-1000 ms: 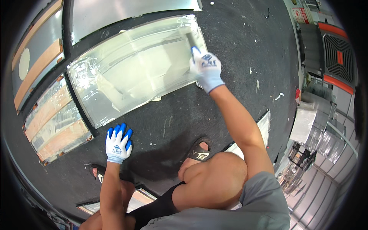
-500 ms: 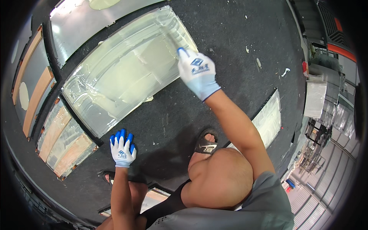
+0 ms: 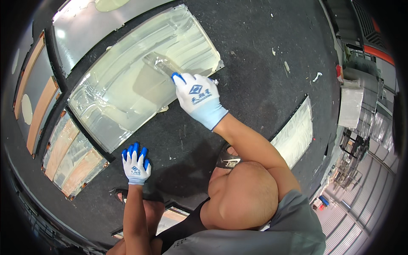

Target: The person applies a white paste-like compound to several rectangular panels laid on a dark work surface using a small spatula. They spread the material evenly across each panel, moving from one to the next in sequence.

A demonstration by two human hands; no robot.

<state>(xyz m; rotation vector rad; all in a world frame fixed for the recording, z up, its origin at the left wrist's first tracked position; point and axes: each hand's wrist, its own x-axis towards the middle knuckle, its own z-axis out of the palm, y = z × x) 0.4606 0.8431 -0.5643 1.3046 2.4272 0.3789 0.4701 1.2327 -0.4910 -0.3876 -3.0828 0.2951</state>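
My right hand (image 3: 197, 95), in a white glove with blue fingertips, is closed around the near end of a wide flat scraper (image 3: 163, 63); its grip is mostly hidden under the glove. The scraper's blade lies against a grey panel (image 3: 108, 142) smeared with a wet, cream-coloured paste (image 3: 100, 80). Streaks run through the paste, thinner at the right end. My left hand (image 3: 136, 165), gloved alike, rests on the dark floor (image 3: 182, 131) below the panel's near left corner, fingers spread, holding nothing.
A narrow frame with wooden strips (image 3: 74, 159) lies left of the panel, and another wood-stripped panel (image 3: 40, 114) beyond it. A pale coated panel (image 3: 295, 131) lies right of my leg. At the far left is a grey sheet (image 3: 85, 32). Metal racks (image 3: 348, 170) stand far right.
My right hand has swept the scraper left and toward me across the panel, leaving fresh streaks in the paste at the right end. My left hand has stayed in place.
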